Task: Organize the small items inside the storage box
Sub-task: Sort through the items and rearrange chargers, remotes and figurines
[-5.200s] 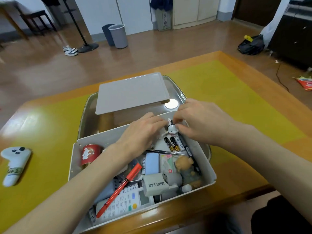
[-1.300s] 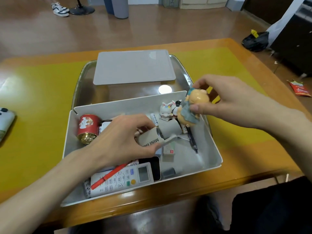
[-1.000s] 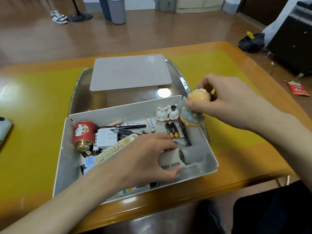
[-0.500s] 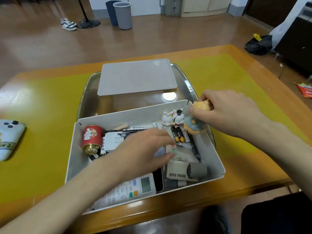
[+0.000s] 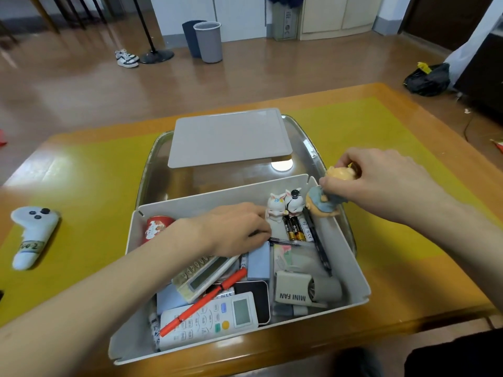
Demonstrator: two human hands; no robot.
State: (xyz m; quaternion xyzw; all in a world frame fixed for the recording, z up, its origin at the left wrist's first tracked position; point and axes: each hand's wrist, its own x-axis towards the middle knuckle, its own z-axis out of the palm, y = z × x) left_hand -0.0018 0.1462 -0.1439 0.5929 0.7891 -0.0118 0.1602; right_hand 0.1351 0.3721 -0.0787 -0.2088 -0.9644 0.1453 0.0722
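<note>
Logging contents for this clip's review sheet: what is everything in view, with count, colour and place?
storage box: 1, white, on the tray's near end
tray: 1, clear, on the table
lid: 1, grey, on the tray behind the box
bear figurine: 1, orange and blue, box's far right corner
rabbit figurines: 2, white, beside the bear
batteries: 2, black and gold, box floor
mini fan: 1, grey, box's near right
remote: 1, white, box's near side
red pen: 1, across the remote
red tin: 1, box's far left
controller: 1, white, table's left
bins: 2, grey and blue, on the floor
left hand: inside the box
right hand: grips the bear figurine
</note>
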